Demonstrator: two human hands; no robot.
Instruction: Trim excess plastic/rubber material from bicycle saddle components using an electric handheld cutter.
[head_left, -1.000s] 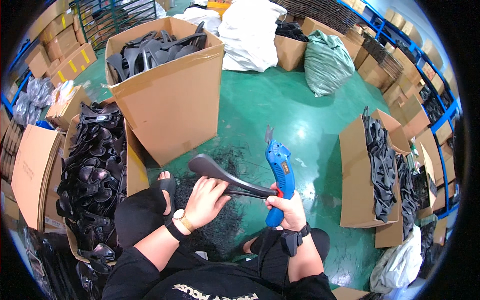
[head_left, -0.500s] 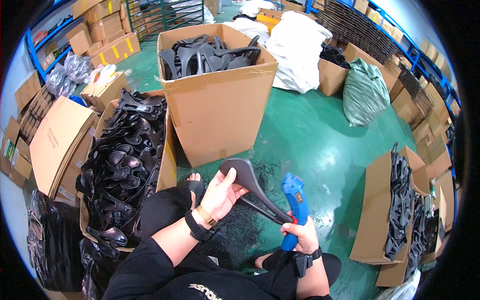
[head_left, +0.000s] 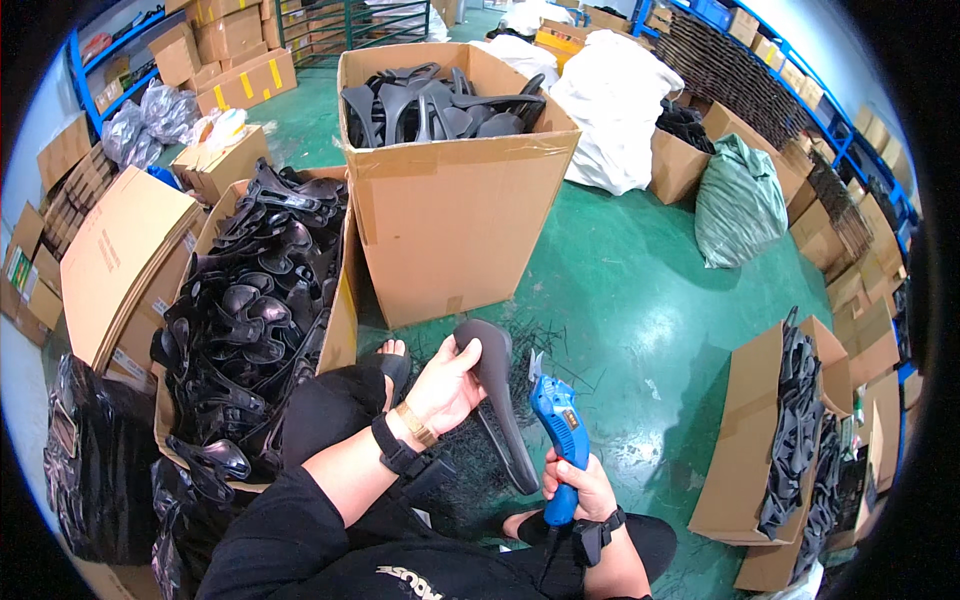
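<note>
Holding the black saddle [head_left: 505, 400] by its broad end in the left grip [head_left: 446, 388], above the dark scraps [head_left: 468, 468] on the green floor [head_left: 640, 370], and wrapping the right grip [head_left: 581, 486] round the blue cutter [head_left: 560, 418] just beside; probably light, stiff and slightly slippery, so best pinched there rather than at the tapering nose

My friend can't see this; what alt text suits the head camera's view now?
A person's left hand holds a black saddle while the right hand grips a blue cutter beside it, above dark scraps on a green floor. Ahead stands a tall box of similar pieces, with a low box of glossy black parts on the left.
</note>
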